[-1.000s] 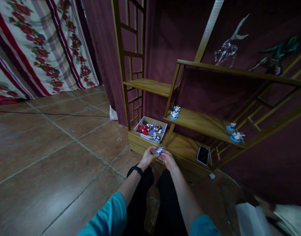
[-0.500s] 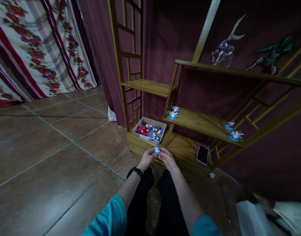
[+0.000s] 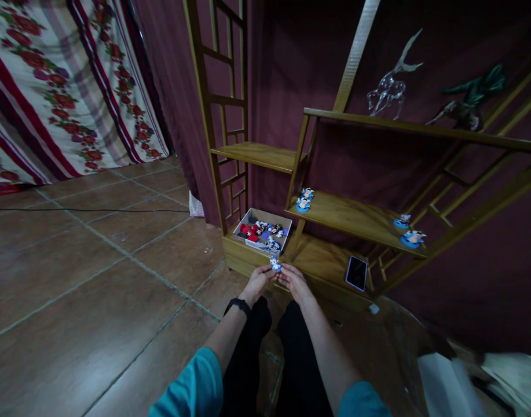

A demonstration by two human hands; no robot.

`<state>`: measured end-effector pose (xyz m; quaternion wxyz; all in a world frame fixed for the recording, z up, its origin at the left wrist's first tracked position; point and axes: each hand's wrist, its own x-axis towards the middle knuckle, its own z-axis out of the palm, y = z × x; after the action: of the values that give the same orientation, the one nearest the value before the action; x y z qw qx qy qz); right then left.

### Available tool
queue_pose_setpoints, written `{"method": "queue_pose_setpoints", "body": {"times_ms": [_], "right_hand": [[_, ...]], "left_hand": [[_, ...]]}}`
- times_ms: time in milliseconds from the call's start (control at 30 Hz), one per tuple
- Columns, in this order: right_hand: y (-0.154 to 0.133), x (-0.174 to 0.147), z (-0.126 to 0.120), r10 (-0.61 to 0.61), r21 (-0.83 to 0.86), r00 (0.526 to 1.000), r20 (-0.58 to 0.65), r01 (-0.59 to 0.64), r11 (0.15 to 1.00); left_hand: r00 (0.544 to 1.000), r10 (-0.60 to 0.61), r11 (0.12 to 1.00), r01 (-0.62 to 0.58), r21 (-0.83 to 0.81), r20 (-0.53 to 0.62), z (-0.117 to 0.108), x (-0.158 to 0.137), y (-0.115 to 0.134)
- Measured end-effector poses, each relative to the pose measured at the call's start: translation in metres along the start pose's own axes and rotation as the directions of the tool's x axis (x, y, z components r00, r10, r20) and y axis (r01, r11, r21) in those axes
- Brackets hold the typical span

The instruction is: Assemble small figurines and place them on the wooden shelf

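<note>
Between my two hands is a small white and purple figurine (image 3: 275, 264) on a purple base. My left hand (image 3: 258, 281) pinches its base from the left, and my right hand (image 3: 293, 280) grips it from the right. The figurine stands roughly upright with its front towards me. Just beyond my hands, an open cardboard box (image 3: 256, 249) sits on the bottom shelf, holding several small figurines in red, black, white and purple. My fingertips partly cover the figurine's base.
On the middle shelf (image 3: 347, 215), blue-based figurines stand in pairs at the left end (image 3: 304, 204) and right end (image 3: 412, 238). A tablet-like device (image 3: 356, 273) leans at the lower right. A glass deer (image 3: 389, 90) and a dark green sculpture (image 3: 471, 101) occupy the top shelf.
The figurine has been turned and tilted between my fingers, and its white body now shows more above the base. My hands stay in nearly the same place, and the view has shifted slightly.
</note>
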<state>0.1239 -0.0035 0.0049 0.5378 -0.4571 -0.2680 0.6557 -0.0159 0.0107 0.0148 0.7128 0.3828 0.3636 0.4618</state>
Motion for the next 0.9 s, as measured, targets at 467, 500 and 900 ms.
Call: {"method": "queue_pose_setpoints", "body": {"times_ms": [467, 500, 900], "right_hand": [[0.0006, 0.0008, 0.0003, -0.001, 0.018, 1.0, -0.002, 0.001, 1.0], [0.0005, 0.0008, 0.0003, 0.004, 0.014, 1.0, -0.003, -0.004, 1.0], [0.0004, 0.002, -0.0001, 0.009, -0.026, 1.0, -0.009, -0.009, 1.0]], "left_hand": [[0.999, -0.032, 0.995, 0.031, -0.091, -0.004, -0.002, 0.0011, -0.0009], [0.999, -0.045, 0.994, 0.043, -0.096, -0.01, -0.0023, 0.0015, -0.0011], [0.995, -0.088, 0.992, 0.083, -0.098, -0.049, -0.0026, 0.0021, -0.0001]]}}
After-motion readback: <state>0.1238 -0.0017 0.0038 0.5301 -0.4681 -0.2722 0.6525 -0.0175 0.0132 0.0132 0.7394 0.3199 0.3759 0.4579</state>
